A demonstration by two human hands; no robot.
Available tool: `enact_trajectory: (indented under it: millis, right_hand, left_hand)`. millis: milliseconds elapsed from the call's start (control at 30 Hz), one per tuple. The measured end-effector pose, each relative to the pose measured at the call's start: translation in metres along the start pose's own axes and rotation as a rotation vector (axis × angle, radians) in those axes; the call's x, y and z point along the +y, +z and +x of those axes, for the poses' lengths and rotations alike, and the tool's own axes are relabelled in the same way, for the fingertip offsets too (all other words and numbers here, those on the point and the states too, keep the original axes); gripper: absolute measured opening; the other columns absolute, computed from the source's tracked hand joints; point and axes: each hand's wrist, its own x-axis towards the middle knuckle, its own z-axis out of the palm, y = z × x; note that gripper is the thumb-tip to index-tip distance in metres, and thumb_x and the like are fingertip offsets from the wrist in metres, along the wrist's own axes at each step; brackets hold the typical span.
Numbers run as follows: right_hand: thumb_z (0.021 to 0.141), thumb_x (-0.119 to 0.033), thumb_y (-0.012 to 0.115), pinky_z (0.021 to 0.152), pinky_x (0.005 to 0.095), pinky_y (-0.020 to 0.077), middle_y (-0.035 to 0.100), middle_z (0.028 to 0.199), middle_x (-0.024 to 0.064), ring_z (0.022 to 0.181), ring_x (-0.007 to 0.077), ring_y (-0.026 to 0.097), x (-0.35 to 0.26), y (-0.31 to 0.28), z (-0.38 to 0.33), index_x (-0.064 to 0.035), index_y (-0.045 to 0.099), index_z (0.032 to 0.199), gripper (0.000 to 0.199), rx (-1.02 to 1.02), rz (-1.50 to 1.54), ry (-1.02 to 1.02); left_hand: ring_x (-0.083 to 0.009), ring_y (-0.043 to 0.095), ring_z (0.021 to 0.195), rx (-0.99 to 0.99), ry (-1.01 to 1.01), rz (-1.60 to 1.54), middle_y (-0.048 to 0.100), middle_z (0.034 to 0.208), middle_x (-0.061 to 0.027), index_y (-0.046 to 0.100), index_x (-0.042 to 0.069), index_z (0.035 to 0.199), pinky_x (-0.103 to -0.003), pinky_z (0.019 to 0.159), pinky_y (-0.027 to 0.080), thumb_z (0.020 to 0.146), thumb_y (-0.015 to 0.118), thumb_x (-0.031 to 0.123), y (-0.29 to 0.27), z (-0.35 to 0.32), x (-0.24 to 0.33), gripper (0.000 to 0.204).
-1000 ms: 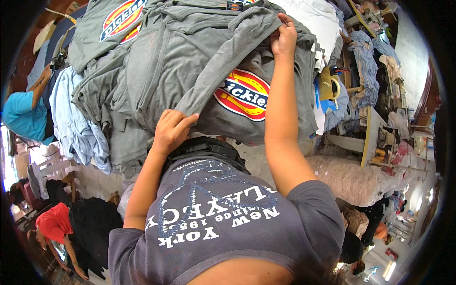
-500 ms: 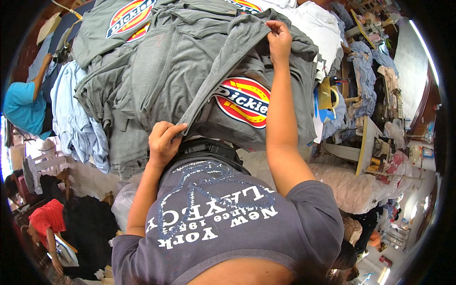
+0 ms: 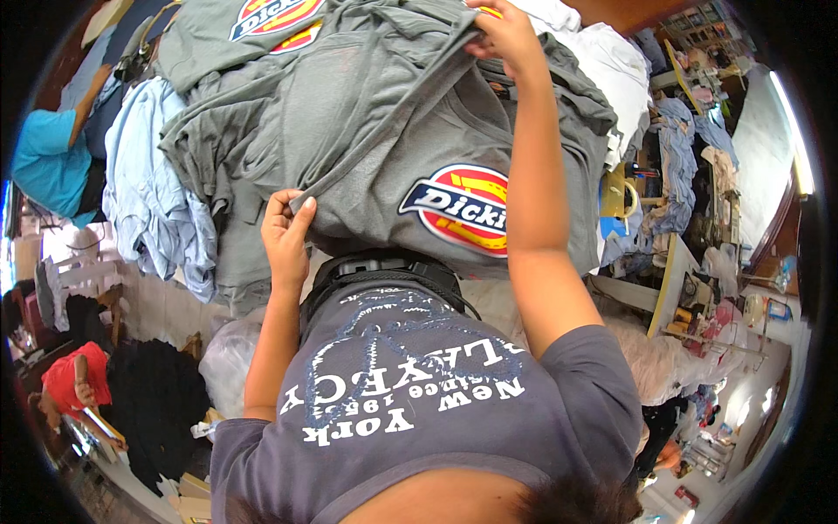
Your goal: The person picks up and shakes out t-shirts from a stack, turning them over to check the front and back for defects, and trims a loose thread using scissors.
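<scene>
A grey T-shirt [image 3: 353,96] lies stretched on a heap of similar grey shirts in front of me. My left hand [image 3: 286,240] pinches its near edge between thumb and fingers. At the far side, my right hand [image 3: 511,42] is closed on the other end of that edge, some fingertips hidden by the hand. Between the hands the edge runs taut on a slant. Below it lies grey cloth with a red, yellow and blue printed emblem [image 3: 463,210], partly covered by my right forearm.
Light blue garments [image 3: 157,183] hang at the left of the heap, white ones [image 3: 611,65] at its far right. A person in a blue top [image 3: 51,166] is at far left; another in red [image 3: 78,380] is lower left, beside a black cloth pile [image 3: 161,410].
Both hands have moved farther away from me, still gripping the shirt's edge. That edge has shifted up and away, uncovering more of the printed emblem.
</scene>
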Motion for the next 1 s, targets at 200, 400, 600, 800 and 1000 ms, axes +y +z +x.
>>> enact_trajectory:
  millis: [200,400,600,800,1000]
  right_hand:
    - [0.075,-0.013,0.057,0.059,0.0258,0.0502,0.057,0.077,0.0095,0.066,0.0157,0.058,0.015,0.051,0.049,-0.0009,0.049,0.103,0.031,-0.215,0.051,0.123]
    - [0.075,-0.014,0.057,0.073,0.0254,0.0488,0.059,0.087,0.0102,0.079,0.0166,0.06,0.009,0.05,0.034,-0.0004,0.046,0.111,0.04,-0.272,0.089,0.077]
    - [0.075,-0.012,0.06,0.072,0.0262,0.0488,0.058,0.091,0.011,0.079,0.0184,0.06,0.015,0.044,0.034,0.0006,0.045,0.111,0.041,-0.293,0.251,0.092]
    - [0.082,-0.018,0.053,0.067,0.029,0.0482,0.056,0.087,0.0088,0.071,0.019,0.057,0.021,0.05,0.025,-0.0029,0.039,0.114,0.038,-0.139,0.476,-0.083]
    - [0.079,-0.008,0.057,0.077,0.0243,0.0424,0.057,0.096,0.0069,0.089,0.0126,0.054,0.016,0.015,-0.043,-0.0003,0.053,0.104,0.027,0.257,0.083,-0.458]
  left_hand:
    - [0.0009,0.031,0.051,0.006,-0.115,0.068,0.043,0.063,0.008,0.049,0.003,0.096,-0.014,0.045,0.021,0.076,0.059,0.002,-0.028,0.01,-0.024,0.023]
    - [0.0007,0.035,0.052,-0.056,-0.204,0.078,0.048,0.065,0.0069,0.049,0.004,0.096,-0.014,0.047,0.024,0.075,0.06,0.004,-0.037,0.015,-0.021,0.024]
    - [-0.0006,0.044,0.057,-0.136,-0.26,0.029,0.053,0.071,0.0045,0.049,0.005,0.095,-0.014,0.052,0.032,0.075,0.06,0.005,-0.042,0.025,-0.019,0.023]
    - [-0.0013,0.045,0.057,-0.207,-0.321,0.018,0.053,0.07,0.0045,0.048,0.006,0.093,-0.014,0.052,0.034,0.075,0.06,0.004,-0.048,0.035,-0.018,0.021]
    - [-0.0024,0.045,0.058,-0.265,-0.297,0.106,0.052,0.068,0.0038,0.047,0.006,0.088,-0.015,0.053,0.035,0.074,0.058,0.002,-0.053,0.037,-0.017,0.018]
